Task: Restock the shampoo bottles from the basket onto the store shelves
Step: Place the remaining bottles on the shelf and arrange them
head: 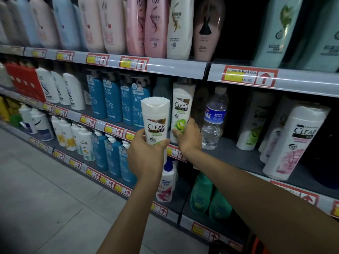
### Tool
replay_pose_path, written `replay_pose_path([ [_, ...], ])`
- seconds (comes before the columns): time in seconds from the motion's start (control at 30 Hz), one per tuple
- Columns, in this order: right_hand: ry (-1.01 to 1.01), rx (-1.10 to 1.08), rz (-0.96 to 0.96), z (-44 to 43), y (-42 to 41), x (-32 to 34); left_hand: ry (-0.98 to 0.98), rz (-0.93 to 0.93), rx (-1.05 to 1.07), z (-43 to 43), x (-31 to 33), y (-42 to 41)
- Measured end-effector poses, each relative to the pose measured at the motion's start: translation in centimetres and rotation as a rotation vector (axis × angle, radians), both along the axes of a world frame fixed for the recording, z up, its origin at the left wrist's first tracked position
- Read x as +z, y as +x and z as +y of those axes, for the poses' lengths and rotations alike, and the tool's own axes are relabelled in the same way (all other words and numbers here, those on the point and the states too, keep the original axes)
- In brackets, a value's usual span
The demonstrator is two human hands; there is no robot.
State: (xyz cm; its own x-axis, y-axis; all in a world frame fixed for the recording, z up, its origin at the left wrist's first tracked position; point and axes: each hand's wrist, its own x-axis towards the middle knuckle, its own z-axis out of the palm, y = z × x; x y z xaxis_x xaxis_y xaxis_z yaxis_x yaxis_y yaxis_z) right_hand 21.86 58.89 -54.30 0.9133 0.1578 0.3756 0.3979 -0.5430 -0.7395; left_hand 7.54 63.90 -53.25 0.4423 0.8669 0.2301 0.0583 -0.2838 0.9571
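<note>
Head view. A person faces a store display of shampoo, both arms stretched toward the middle shelf (238,158). The left hand (146,154) grasps a white bottle (156,123) by its lower half, fingers and thumb curled round it. This bottle is upright, cap up and label toward the camera, in the air just in front of the shelf edge. The right hand (189,136) wraps the lower part of a second white bottle (182,107) with the same green label, which stands upright at the front of the middle shelf; whether its base rests fully on the board is hidden by the hand. A water bottle (214,118) stands just beside it on the right, and a row of blue bottles (113,101) fills the shelf to the left. A pink-label bottle (297,142) stands well apart, further right. An orange and black object (256,244) at the lower edge may be the basket, but it is too cropped to tell.

Step in hand, as judged: placing matching bottles together on the middle shelf, one being set or straightened while the other waits. The next move likely calls for freeing the shelf bottle once it is steady, then bringing the white bottle in the left hand to a place beside or in front of it, label outward, without knocking the water bottle.
</note>
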Motion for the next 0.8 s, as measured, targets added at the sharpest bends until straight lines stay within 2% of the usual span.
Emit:
replay_pose_path([
  [0.17, 0.035, 0.007, 0.053, -0.3, -0.6, 0.5, -0.016, 0.006, 0.021, -0.8, 1.3, -0.1],
  [0.33, 0.263, -0.024, -0.098, -5.0, -5.1, -0.9, 0.068, 0.015, 0.015, -1.4, 2.8, -0.2],
  [0.5, 0.266, -0.206, -0.194, -10.9, -4.0, -1.0, 0.095, 0.004, -0.064, -4.2, 4.2, 0.2],
  [0.7, 0.230, -0.491, 0.131, -12.6, 0.1, -0.2, 0.119, 0.019, -0.157, -7.4, 4.6, 1.3],
  [0.8, 0.182, -0.561, 0.211, -13.0, 1.7, -0.4, 0.131, 0.012, -0.173, -7.9, 4.8, 1.7],
])
